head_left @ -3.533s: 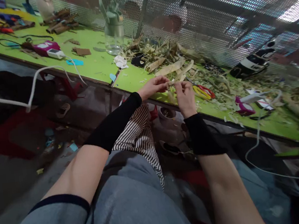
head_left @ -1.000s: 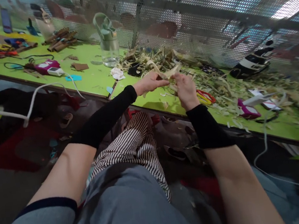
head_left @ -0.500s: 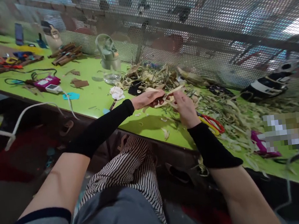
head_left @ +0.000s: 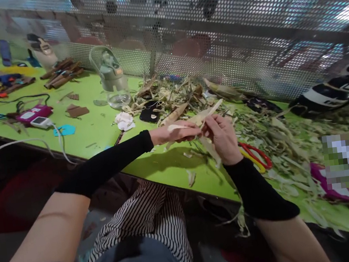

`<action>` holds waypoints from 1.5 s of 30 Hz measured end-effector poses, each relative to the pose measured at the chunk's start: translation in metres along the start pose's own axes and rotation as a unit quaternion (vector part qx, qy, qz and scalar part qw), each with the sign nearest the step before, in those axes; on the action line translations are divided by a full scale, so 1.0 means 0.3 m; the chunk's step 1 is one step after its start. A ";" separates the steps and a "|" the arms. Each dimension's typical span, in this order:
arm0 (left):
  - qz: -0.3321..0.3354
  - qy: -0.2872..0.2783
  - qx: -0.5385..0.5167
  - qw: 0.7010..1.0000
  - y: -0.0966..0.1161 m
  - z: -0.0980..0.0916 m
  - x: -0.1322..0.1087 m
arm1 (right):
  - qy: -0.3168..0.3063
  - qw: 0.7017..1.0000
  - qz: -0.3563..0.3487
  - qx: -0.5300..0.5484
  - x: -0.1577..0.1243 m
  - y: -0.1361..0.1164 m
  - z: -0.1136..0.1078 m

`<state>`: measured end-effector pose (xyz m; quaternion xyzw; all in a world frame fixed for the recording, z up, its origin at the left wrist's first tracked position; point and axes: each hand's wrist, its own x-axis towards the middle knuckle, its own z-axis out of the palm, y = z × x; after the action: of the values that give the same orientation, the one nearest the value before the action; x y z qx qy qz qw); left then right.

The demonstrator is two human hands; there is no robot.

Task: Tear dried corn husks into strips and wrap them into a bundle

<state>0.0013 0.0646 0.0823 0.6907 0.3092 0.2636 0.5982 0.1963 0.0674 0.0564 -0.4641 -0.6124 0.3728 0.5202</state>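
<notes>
Pale strips of dried husk (head_left: pixel 210 111), which look like corn husk, run between my two hands above the green table. My left hand (head_left: pixel 175 133) is closed round them, with one strip end lying across its back. At its fingertips my right hand (head_left: pixel 225 138) pinches the same husk, and a loose strip hangs below the fingers. Scissors (head_left: pixel 256 158) with red and yellow handles lie just beyond my right wrist, partly hidden by it. Behind my hands, a heap of shredded husk (head_left: pixel 170 92) spreads along the table, with a larger husk piece (head_left: pixel 175 114) at its front.
A clear bottle (head_left: pixel 115 85) with a green lid stands left of the heap, near a black object (head_left: pixel 150 112) and crumpled tissue (head_left: pixel 124 121). Magenta device (head_left: pixel 35 115), white cable and brown rolls (head_left: pixel 62 72) lie leftward. A dark bottle (head_left: pixel 325 97) lies right, before the mesh screen (head_left: pixel 170 34).
My hands have come together, fingertips now meeting at the husk, and a strip now hangs under my right hand. The view has shifted right; another person's arm at the left edge is gone.
</notes>
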 end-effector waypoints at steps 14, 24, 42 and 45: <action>-0.029 0.118 -0.059 0.991 -0.108 -0.024 0.046 | -0.139 0.982 0.035 -0.127 -0.017 0.017 -0.011; -0.105 0.113 -0.050 0.987 -0.132 -0.004 0.022 | -0.121 0.978 0.022 -0.170 -0.074 0.041 -0.004; -0.047 0.134 0.080 0.987 -0.115 0.021 -0.007 | -0.110 0.959 -0.015 -0.261 -0.107 0.024 0.013; -0.030 0.139 0.066 0.988 -0.129 0.024 -0.006 | -0.106 0.959 -0.024 -0.261 -0.109 0.027 0.009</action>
<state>0.0010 0.0621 0.0429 0.6760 0.4264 0.3182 0.5099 0.1960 0.0387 0.0388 -0.5265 -0.7511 0.2345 0.3218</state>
